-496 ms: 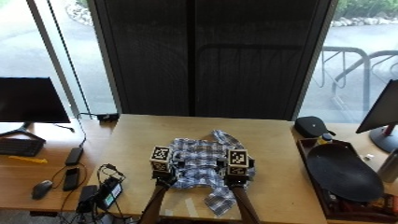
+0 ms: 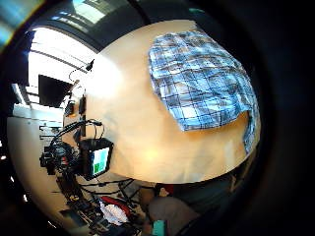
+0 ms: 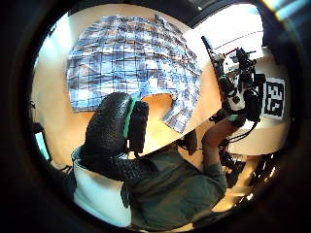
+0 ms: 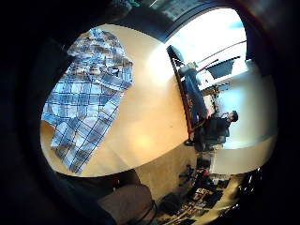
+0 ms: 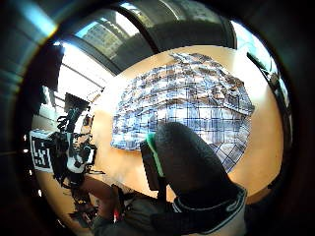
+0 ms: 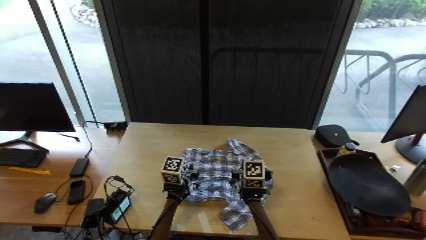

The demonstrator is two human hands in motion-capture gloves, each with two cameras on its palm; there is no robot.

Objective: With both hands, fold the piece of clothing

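Lying spread but rumpled on the light wooden surface [image 6: 146, 145], the blue-and-white plaid shirt [image 6: 216, 172] sits near the front edge in the outside view, w/ one part, maybe a sleeve, trailing toward the edge at front right. Left hand [image 6: 174, 182] is over the shirt's left part, right hand [image 6: 253, 184] over its right part; fingers are hidden from this view, so can't tell here whether either grasps cloth. Also in the outside view: a monitor [image 6: 33, 107], keyboard [image 6: 20, 157] and mouse [image 6: 44, 202] on the desk at left, a small screen device [image 6: 118, 209] w/ cables at the surface's front left corner, a dark oval tray [image 6: 367, 185] at right. Left little-finger-side view: shirt [image 2: 199, 78] lies flat on the surface [image 2: 133, 128], cloth apart from the palm, nothing seen gripped. Left thumb-side view: a gloved thumb [image 3: 114, 128] shows in front of the shirt [image 3: 126, 58], extended, not pinching cloth; so left hand looks released. Right little-finger-side view: shirt [image 4: 89, 101] on the surface [image 4: 150, 117], the trailing part reaching near the edge, no fingers visible. Right thumb-side view: a gloved thumb [image 5: 184, 160] sits in front of the shirt [image 5: 192, 98], not curled round any fold; right hand also looks released.
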